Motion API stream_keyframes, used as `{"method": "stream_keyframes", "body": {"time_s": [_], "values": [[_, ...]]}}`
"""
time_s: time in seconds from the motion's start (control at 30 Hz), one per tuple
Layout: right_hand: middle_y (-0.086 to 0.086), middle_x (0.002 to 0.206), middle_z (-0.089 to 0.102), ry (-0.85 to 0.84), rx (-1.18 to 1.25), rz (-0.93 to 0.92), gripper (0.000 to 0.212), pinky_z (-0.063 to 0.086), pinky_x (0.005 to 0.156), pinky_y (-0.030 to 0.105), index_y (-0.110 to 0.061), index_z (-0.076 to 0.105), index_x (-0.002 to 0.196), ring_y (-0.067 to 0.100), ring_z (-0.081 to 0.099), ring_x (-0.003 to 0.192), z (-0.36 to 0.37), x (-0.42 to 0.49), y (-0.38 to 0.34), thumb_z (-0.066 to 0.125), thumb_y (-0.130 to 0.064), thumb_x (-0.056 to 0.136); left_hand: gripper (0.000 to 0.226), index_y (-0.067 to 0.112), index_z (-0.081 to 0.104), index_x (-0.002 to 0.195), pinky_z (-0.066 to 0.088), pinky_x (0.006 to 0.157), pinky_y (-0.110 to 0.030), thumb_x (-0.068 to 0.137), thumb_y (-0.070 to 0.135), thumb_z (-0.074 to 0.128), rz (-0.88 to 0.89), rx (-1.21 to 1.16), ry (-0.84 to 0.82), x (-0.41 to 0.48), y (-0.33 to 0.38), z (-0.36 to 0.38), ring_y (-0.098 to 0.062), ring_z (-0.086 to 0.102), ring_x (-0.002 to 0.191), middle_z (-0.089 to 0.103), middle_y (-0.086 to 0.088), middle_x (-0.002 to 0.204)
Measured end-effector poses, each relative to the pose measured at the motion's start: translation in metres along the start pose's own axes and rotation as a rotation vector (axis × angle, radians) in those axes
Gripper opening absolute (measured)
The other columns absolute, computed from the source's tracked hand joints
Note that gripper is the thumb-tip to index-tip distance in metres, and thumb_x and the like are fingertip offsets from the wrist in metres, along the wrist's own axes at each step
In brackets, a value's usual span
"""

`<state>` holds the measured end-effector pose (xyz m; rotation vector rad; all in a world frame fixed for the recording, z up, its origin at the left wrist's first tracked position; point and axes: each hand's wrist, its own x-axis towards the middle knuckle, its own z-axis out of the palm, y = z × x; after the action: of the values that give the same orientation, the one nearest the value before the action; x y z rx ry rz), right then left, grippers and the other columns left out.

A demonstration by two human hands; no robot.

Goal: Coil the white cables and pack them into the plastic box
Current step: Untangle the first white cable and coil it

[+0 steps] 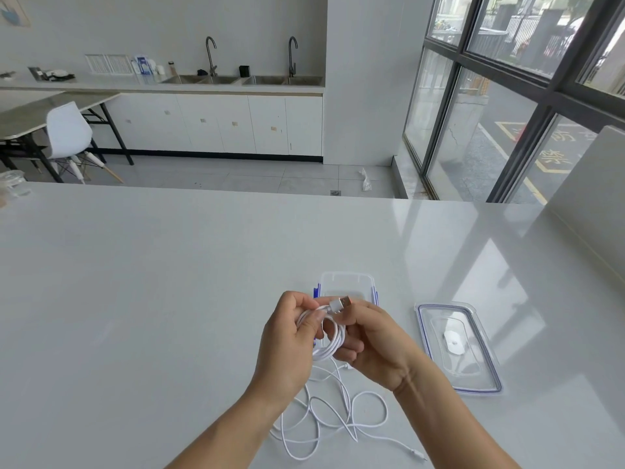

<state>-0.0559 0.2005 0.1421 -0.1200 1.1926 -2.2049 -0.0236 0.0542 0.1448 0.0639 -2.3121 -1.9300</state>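
Observation:
Both hands hold one coiled white cable (329, 343) above the table, just in front of the clear plastic box (345, 282) with blue clips. My left hand (291, 343) grips the coil's left side. My right hand (368, 340) pinches the coil near its USB plug (341, 303), which sticks up between the thumbs. Loose white cable (334, 421) lies tangled on the table under my wrists. The hands hide most of the box's inside.
The box's clear lid (473, 374) with a blue seal lies flat to the right of the box. The white table (152, 299) stretches wide to the left and behind. A window wall stands at the right; a counter with sinks is far behind.

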Motion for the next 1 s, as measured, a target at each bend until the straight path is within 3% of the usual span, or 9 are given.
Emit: {"method": "stream_keyframes", "body": {"time_s": [0.13, 0.23, 0.33, 0.47, 0.53, 0.6, 0.83, 0.93, 1.0], "values": [[0.016, 0.075, 0.056, -0.016, 0.003, -0.042, 0.040, 0.029, 0.044, 0.024, 0.007, 0.067, 0.112, 0.010, 0.043, 0.042, 0.001, -0.002, -0.001, 0.045, 0.000, 0.080, 0.012, 0.014, 0.053, 0.089, 0.052, 0.060, -0.027, 0.098, 0.007, 0.055, 0.015, -0.066, -0.006, -0.002, 0.002, 0.001, -0.014, 0.060, 0.063, 0.070, -0.010, 0.075], [0.016, 0.074, 0.063, 0.041, -0.033, -0.080, 0.036, 0.038, 0.044, 0.023, 0.009, 0.067, 0.111, 0.012, 0.052, 0.044, 0.005, -0.002, -0.001, 0.042, 0.008, 0.085, 0.023, 0.029, 0.053, 0.087, 0.052, 0.062, -0.038, 0.100, 0.010, 0.053, 0.047, -0.035, 0.030, -0.002, -0.003, 0.001, -0.019, 0.063, 0.066, 0.071, -0.007, 0.081], [0.011, 0.072, 0.066, 0.084, 0.003, -0.104, 0.026, 0.041, 0.048, 0.025, 0.004, 0.073, 0.101, 0.013, 0.042, 0.046, 0.009, -0.003, 0.003, 0.054, 0.005, 0.084, 0.021, 0.031, 0.052, 0.088, 0.053, 0.064, -0.032, 0.100, 0.014, 0.053, 0.075, 0.025, 0.082, 0.000, -0.005, -0.002, -0.013, 0.069, 0.076, 0.072, 0.006, 0.084], [0.010, 0.067, 0.059, 0.167, 0.113, -0.151, 0.013, 0.041, 0.049, 0.026, -0.004, 0.070, 0.080, 0.014, 0.035, 0.048, 0.020, -0.002, 0.007, 0.062, 0.006, 0.083, 0.015, 0.025, 0.052, 0.089, 0.048, 0.064, -0.030, 0.100, 0.014, 0.052, 0.086, 0.033, 0.122, 0.005, -0.003, -0.005, -0.003, 0.059, 0.061, 0.071, 0.004, 0.083], [0.005, 0.060, 0.043, 0.214, 0.125, -0.197, 0.026, 0.039, 0.049, 0.026, -0.009, 0.069, 0.067, 0.014, 0.034, 0.050, 0.026, -0.001, 0.009, 0.058, 0.000, 0.089, 0.014, 0.023, 0.053, 0.090, 0.048, 0.063, -0.032, 0.100, 0.013, 0.053, 0.073, 0.006, 0.128, 0.006, -0.001, -0.006, -0.004, 0.056, 0.059, 0.070, 0.005, 0.082], [-0.001, 0.054, 0.041, 0.305, 0.136, -0.220, 0.040, 0.038, 0.048, 0.024, -0.012, 0.067, 0.059, 0.013, 0.033, 0.050, 0.031, 0.001, 0.010, 0.052, -0.001, 0.094, 0.011, 0.019, 0.054, 0.091, 0.047, 0.063, -0.032, 0.100, 0.012, 0.053, 0.069, -0.025, 0.105, 0.005, 0.001, -0.005, -0.003, 0.054, 0.057, 0.064, 0.013, 0.071], [-0.003, 0.052, 0.053, 0.542, 0.266, -0.182, 0.016, 0.034, 0.046, 0.020, -0.008, 0.066, 0.093, 0.008, 0.037, 0.042, 0.031, 0.008, 0.008, 0.057, 0.006, 0.092, 0.012, 0.015, 0.055, 0.089, 0.047, 0.055, -0.026, 0.098, 0.008, 0.055, 0.079, -0.096, 0.103, -0.002, 0.008, -0.003, -0.006, 0.049, 0.053, 0.059, 0.012, 0.059], [0.002, 0.072, 0.071, 0.633, 0.210, -0.250, 0.017, 0.035, 0.045, 0.021, -0.008, 0.066, 0.106, 0.011, 0.040, 0.047, 0.034, 0.009, 0.011, 0.067, -0.002, 0.090, 0.011, 0.014, 0.058, 0.090, 0.046, 0.054, -0.020, 0.098, 0.008, 0.056, 0.068, -0.131, 0.208, -0.008, 0.005, -0.001, -0.010, 0.051, 0.054, 0.058, 0.009, 0.059], [0.006, 0.084, 0.072, 0.606, 0.139, -0.247, 0.024, 0.042, 0.060, 0.031, -0.011, 0.064, 0.115, 0.019, 0.049, 0.062, 0.037, 0.009, 0.016, 0.068, -0.009, 0.091, 0.010, 0.017, 0.059, 0.098, 0.047, 0.056, -0.022, 0.099, 0.008, 0.054, 0.040, -0.144, 0.234, -0.009, 0.003, 0.000, -0.009, 0.051, 0.055, 0.059, 0.006, 0.061]]}}
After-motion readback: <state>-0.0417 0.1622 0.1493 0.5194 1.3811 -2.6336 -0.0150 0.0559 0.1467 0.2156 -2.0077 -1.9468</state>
